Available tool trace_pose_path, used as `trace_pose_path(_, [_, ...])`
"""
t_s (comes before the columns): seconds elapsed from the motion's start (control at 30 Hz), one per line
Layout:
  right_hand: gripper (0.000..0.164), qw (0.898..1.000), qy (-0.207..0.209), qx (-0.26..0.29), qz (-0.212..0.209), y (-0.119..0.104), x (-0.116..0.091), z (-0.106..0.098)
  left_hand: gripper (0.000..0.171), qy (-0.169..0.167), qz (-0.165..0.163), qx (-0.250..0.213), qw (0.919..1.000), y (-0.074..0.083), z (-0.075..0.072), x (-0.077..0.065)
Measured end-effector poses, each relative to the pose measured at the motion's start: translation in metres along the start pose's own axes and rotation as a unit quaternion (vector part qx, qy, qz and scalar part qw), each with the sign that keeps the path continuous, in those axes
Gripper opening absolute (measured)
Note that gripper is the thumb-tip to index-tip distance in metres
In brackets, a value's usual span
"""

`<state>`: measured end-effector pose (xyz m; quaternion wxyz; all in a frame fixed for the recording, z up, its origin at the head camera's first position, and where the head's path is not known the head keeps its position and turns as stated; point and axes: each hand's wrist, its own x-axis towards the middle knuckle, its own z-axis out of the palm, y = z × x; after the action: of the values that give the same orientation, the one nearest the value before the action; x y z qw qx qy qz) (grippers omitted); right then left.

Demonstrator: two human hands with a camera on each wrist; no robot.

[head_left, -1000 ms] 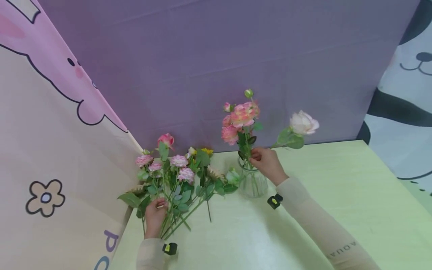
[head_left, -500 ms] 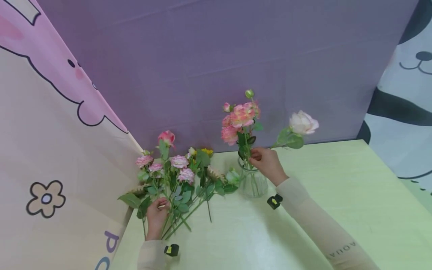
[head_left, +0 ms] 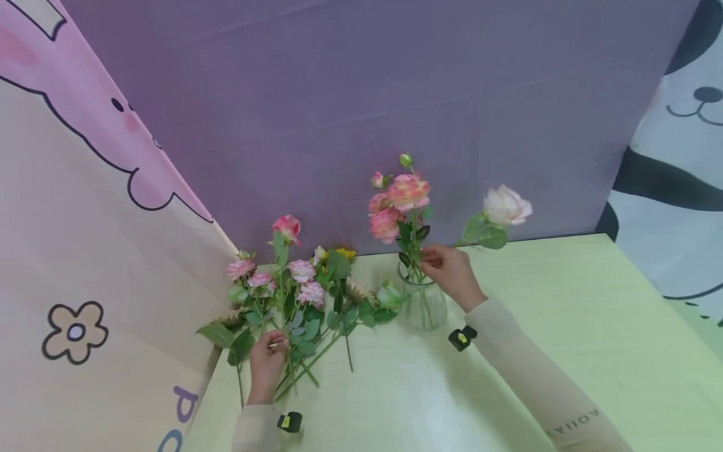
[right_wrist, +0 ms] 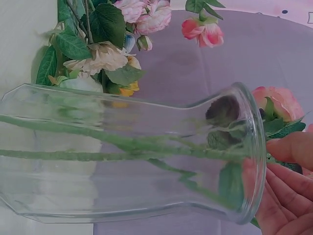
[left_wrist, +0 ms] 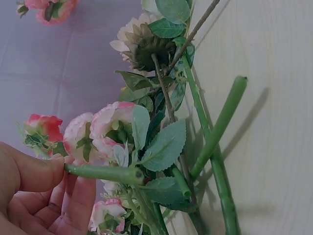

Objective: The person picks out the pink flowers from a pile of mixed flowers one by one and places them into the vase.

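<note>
My left hand (head_left: 267,364) pinches the green stem (left_wrist: 105,173) of a red-pink rose (head_left: 287,228) between thumb and fingers. The rose stands upright among the flowers at the left, its cut stem end pointing toward me. At the mouth of a clear glass vase (head_left: 423,307), my right hand (head_left: 454,275) pinches the stems of peach-pink flowers (head_left: 408,192) just above the rim. Green stems (right_wrist: 122,147) run down inside the glass. A pale white-pink rose (head_left: 507,205) leans far out to the right, its lower stem hidden behind the right hand.
Pink roses (head_left: 301,270), a yellow flower (head_left: 346,253), leaves and loose stems lie piled on the pale table (head_left: 565,314) left of the vase. A purple cloth (head_left: 339,125) hangs along the back edge, and a printed cloth (head_left: 130,263) borders the left side.
My left hand has moved slightly right, and the red-pink rose has shifted right and up. The peach-pink flowers and their green bud have tilted slightly left. The right hand has barely moved.
</note>
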<state>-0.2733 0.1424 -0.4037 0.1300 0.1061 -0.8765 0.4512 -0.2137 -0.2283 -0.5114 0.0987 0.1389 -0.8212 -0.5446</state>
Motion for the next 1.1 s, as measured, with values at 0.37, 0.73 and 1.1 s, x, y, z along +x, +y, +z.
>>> trace_pose_path(0.37, [0.026,1.000,0.021,0.007,-0.015,0.002,-0.003,-0.004,0.024,-0.001,0.015,0.003,0.9999,0.006,0.003,-0.004])
trace_pose_path(0.73, [0.025,0.999,0.034,0.024,-0.020,0.004,-0.007,-0.008,0.021,-0.006,0.024,0.017,0.9995,0.004,0.005,-0.005])
trace_pose_path(1.1, [0.024,0.996,0.058,0.067,-0.021,0.014,-0.018,-0.014,0.022,-0.008,0.031,0.010,0.9994,0.008,0.006,-0.010])
